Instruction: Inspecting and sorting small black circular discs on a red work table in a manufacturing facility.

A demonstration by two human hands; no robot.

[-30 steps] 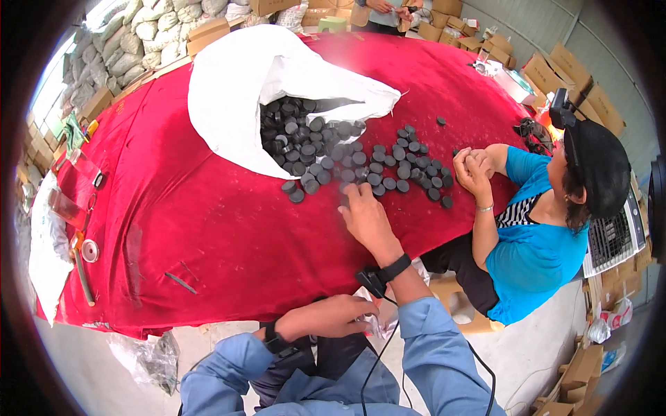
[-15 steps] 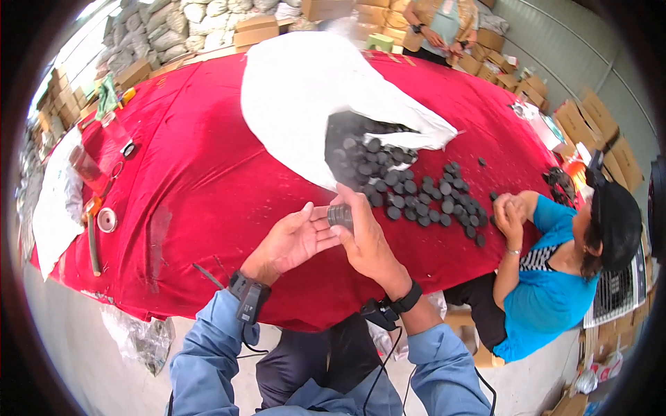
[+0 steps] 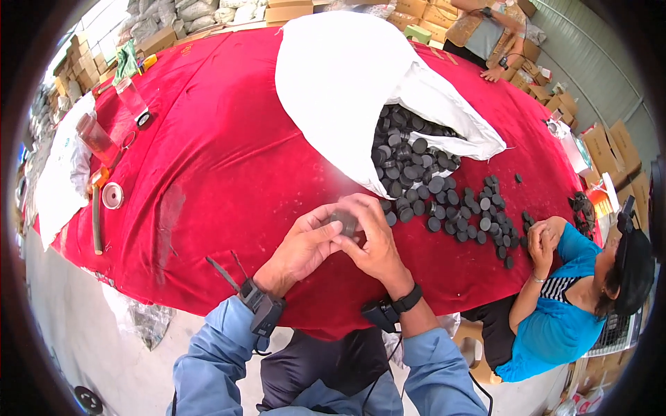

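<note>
A short stack of round, dark grey discs [image 3: 345, 222] is between my two hands, above the red cloth near the table's front edge. My left hand [image 3: 300, 244] closes on its left side, thumb over the discs. My right hand [image 3: 377, 239] curls round the other side, fingers over the top. Motion blurs the stack a little. Beyond my hands, many black discs [image 3: 409, 163] spill from the mouth of a white sack [image 3: 340, 76]. More loose discs [image 3: 479, 215] lie scattered to the right of it.
A co-worker in a blue top [image 3: 562, 305] sits at the right edge, hands together near a few discs. Another person [image 3: 489, 41] stands across the table. At left lie clear jars [image 3: 97, 142], a round lid [image 3: 112, 195] and a hammer-like tool [image 3: 97, 222] on red cloth [image 3: 229, 187].
My left hand was open beside the stack in my right hand; now both hands close round it. The view has shifted. The person across has put a hand on the table.
</note>
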